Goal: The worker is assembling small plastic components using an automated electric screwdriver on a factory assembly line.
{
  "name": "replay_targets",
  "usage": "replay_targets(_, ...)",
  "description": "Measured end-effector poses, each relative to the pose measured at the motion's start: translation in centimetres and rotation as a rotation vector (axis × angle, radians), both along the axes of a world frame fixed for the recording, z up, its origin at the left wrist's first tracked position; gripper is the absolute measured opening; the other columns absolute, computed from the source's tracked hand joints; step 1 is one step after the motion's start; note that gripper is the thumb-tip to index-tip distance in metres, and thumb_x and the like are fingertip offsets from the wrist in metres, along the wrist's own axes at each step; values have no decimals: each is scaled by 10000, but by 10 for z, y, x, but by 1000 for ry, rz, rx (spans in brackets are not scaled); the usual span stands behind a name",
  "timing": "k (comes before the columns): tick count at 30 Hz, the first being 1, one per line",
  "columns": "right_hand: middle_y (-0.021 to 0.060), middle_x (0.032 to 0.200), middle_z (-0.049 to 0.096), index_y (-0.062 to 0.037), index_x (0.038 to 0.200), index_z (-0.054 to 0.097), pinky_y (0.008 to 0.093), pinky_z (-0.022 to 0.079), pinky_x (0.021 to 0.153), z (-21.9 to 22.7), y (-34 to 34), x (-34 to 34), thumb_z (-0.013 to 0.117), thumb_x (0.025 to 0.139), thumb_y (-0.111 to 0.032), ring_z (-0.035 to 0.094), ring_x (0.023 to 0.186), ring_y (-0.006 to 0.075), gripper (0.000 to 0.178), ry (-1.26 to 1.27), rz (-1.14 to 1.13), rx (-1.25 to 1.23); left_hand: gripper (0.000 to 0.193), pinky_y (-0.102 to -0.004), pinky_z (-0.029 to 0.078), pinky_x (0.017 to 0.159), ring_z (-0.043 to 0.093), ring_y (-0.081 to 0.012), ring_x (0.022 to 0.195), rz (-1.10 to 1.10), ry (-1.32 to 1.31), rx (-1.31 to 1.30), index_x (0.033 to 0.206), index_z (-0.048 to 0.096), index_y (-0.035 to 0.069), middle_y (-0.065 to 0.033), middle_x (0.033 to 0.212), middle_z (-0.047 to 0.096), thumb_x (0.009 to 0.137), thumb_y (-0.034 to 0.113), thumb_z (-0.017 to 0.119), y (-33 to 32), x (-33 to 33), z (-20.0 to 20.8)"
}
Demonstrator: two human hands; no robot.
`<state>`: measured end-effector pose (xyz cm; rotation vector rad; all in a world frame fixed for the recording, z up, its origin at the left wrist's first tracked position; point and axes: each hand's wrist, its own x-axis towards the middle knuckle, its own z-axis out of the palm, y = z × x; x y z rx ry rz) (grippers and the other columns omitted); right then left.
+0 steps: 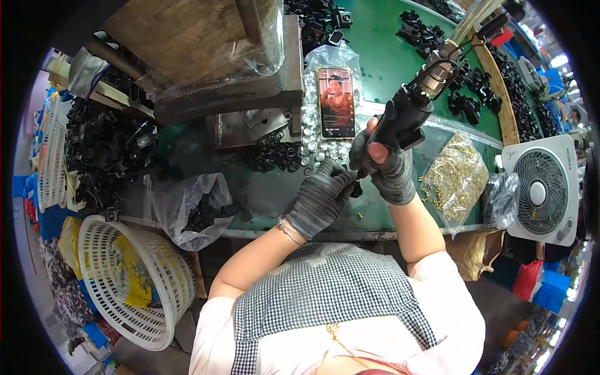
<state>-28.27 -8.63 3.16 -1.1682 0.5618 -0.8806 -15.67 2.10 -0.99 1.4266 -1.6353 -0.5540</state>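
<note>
My right hand (394,175), in a dark grey knit glove with bare fingertips showing, is wrapped round a black power screwdriver (407,112). A cable and a metal collar are at the tool's upper end, and its lower end points down toward my other hand. My left hand (317,199), gloved alike, has its fingers closed on a small black part (356,189), mostly hidden by the fingers. Both hands meet over the green bench (269,200). Shiny round metal pieces (322,153) and a heap of black rings (275,153) lie just beyond my left hand.
A bag of brass-coloured screws (459,175) and a white fan (540,187) are on the right. A phone (336,103) lies beyond my hands. Leftward are a heavy metal press (231,94), black parts (106,150), a clear bag (194,209) and a white basket (169,281).
</note>
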Motion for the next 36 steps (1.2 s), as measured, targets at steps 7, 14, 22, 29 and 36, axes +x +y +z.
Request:
replay_targets(7,13,641,495,-100,1065,501,284,395,512,10,10,7,788,755,-339,495,547,139,485,30,-56,-45,283,-394,510,793,609,-304,864,13,151,182,1040,677,35,-130,956,601,761,58,713,0,1,-4)
replay_targets(14,11,756,555,-57,1138,565,269,419,538,22,-4,-23,796,763,-295,502,568,145,501,-4,265,-335,289,-491,428,872,526,-372,974,175,-83,-71,1071,636,51,-196,991,556,815,183,667,6,16,15)
replay_targets(22,100,1003,580,-52,1155,557,406,493,834,-13,-11,-52,802,656,-130,597,966,282,561,661,293,-120,483,-514,342,1035,487,-388,1180,1093,-945,-27,1170,603,90,-198,1189,584,773,355,673,66,219,41)
replay_targets(29,171,1057,602,-83,1049,618,450,510,808,-34,-14,-37,660,682,-38,601,911,392,372,1193,40,-1049,336,-384,495,879,622,-305,968,901,-327,175,1119,636,91,-143,1087,643,785,134,630,110,295,-4)
replay_targets(36,169,954,623,-98,992,656,454,509,751,-42,-1,-31,592,735,-29,614,871,388,274,1342,127,-961,242,-289,518,793,653,-194,837,39,384,437,1086,641,30,-116,944,679,857,38,560,66,150,49)
